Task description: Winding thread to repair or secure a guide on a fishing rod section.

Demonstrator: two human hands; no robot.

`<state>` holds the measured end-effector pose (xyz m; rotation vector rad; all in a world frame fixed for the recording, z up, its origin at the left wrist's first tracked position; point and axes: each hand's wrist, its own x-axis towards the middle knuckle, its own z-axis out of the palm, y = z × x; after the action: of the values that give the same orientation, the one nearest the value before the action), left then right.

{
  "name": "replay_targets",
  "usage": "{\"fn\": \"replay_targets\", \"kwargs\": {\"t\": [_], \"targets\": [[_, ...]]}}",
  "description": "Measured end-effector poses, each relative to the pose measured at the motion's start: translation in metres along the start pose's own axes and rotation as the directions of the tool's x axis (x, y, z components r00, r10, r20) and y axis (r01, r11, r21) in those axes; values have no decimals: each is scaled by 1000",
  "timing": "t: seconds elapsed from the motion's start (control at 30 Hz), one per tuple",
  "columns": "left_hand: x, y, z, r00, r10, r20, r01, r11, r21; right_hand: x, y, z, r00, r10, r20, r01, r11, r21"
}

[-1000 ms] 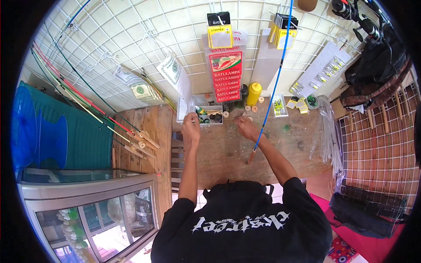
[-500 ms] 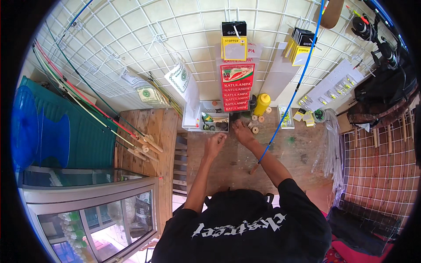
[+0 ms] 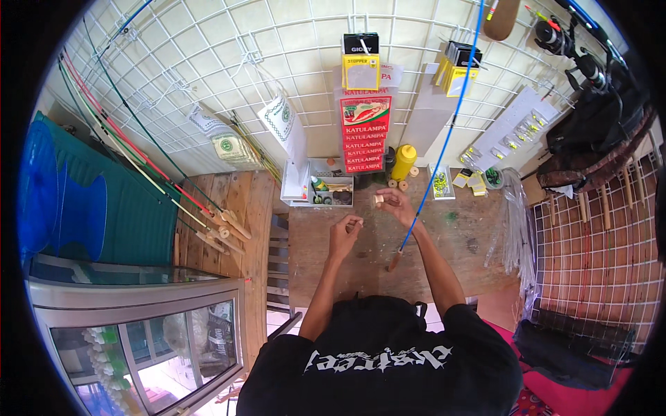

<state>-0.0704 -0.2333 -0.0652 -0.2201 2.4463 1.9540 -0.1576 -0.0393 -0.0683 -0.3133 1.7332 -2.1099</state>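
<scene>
In my right hand (image 3: 397,206) I grip a small pale wooden spool (image 3: 378,199) between thumb and fingers, raised over the wooden table (image 3: 326,270). My left hand (image 3: 345,236) is closed in a pinch just to its left; whatever sits at its fingertips is too small to name. Several similar wooden spools (image 3: 403,186) stand behind my right hand, near a yellow squeeze bottle (image 3: 404,162). A blue fishing rod (image 3: 454,118) slants past my right wrist, its brown handle (image 3: 395,261) low over the table.
A white box (image 3: 321,202) with small bottles and sticks stands behind my left hand. Red packets (image 3: 365,132) hang from the white wire grid. Another white tray (image 3: 441,186) holds yellow-green bits. Clear plastic sleeves (image 3: 517,222) lie at the right, fishing rods (image 3: 132,152) at left.
My right hand has come back from the spools with one in its fingers. My left hand has stayed near its place, still pinched. The view has shifted slightly.
</scene>
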Motion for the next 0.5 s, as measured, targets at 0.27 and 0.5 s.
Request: {"fn": "replay_targets", "kwargs": {"t": [0.27,0.5], "targets": [[-52,25,19,996,14,-90,-29,985,-168,-105,17,-15,847,29,-530,-32,999,3],[-105,7,41,999,-35,10,36,976,-215,-183,41,9,753,170,-636,-39,976,214]]}}
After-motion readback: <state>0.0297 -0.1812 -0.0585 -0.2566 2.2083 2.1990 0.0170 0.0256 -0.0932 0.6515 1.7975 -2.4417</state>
